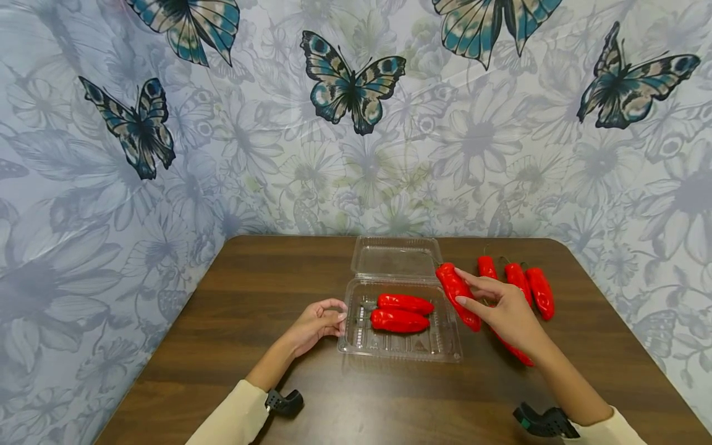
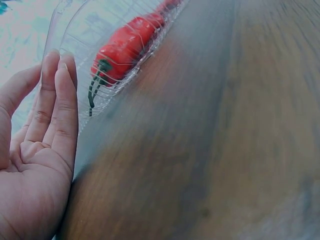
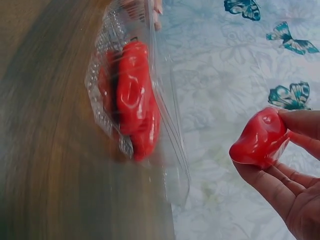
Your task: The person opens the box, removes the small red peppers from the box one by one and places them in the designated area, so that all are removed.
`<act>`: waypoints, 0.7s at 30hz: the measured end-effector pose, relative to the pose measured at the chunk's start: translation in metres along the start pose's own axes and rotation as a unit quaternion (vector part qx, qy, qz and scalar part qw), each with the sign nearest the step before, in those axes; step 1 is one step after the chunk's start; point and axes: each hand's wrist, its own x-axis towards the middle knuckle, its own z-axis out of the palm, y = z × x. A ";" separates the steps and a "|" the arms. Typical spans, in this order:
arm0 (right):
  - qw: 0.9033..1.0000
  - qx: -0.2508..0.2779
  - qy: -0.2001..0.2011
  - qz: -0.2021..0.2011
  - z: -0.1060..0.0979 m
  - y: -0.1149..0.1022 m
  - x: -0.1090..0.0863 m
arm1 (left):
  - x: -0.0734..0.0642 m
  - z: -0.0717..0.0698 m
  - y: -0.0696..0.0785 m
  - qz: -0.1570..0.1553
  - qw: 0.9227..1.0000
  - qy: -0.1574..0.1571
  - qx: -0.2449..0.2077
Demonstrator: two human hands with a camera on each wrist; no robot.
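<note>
In the head view my right hand (image 1: 512, 314) pinches a glossy red chili pepper (image 1: 456, 293) between thumb and fingers, over the right side of a clear plastic clamshell container (image 1: 400, 355). The right wrist view shows that held pepper (image 3: 262, 137) end-on. Two red peppers (image 1: 400, 321) lie side by side inside the container, their green stems (image 2: 102, 70) towards my left hand (image 1: 318, 322). The left hand's fingers, fairly straight in the left wrist view, touch the container's left wall. The hinged lid (image 1: 396, 256) lies folded back at the rear.
Several more red peppers (image 1: 539, 293) lie on the brown wooden table (image 1: 267, 266) at the right, one (image 1: 514, 351) partly hidden by my right hand. Behind the table's far edge stands a butterfly-patterned backdrop (image 1: 356, 179).
</note>
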 end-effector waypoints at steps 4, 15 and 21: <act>1.000 -0.016 0.008 0.008 -0.010 0.002 -0.007 | 0.000 0.001 0.001 0.000 1.000 0.003 -0.001; 0.998 -0.034 0.045 0.023 -0.033 0.010 -0.020 | 0.001 0.002 0.000 0.001 1.000 0.004 0.003; 0.995 -0.035 0.084 0.044 -0.045 0.017 -0.022 | 0.001 0.000 0.000 0.006 1.000 -0.002 -0.003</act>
